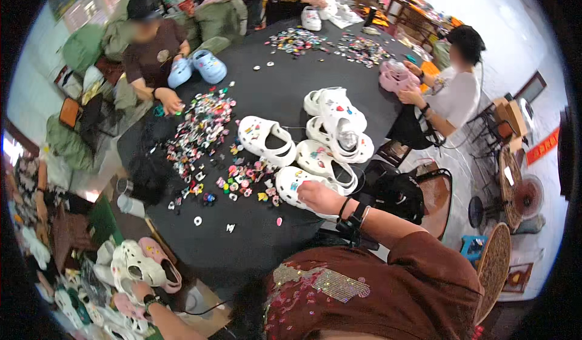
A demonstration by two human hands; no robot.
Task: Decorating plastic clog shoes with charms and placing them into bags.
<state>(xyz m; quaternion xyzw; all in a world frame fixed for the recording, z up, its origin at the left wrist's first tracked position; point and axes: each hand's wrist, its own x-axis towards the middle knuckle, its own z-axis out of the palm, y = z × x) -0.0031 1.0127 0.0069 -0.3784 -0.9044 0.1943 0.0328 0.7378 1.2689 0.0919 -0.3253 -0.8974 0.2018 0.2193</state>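
My right hand (320, 198) is closed on a white clog (292, 184) at the table's near edge; the clog's toe points left and colourful charms dot its top. Against it leans another white clog (315, 157) with charms, part of a cluster of several white clogs. One decorated white clog (259, 135) lies left of the cluster. Low on the left, my left hand (139, 289) reaches beside the table into a pile of clogs and grips a white clog (134, 260); its fingertips are partly hidden. A pink clog (165, 263) lies against that one.
Loose shoe charms (203, 121) heap on the black table (267, 88), with more piles at the far side. A person at far left has blue clogs (209, 67); one at right holds a pink clog (397, 77). A black bag (397, 188) sits right of the table.
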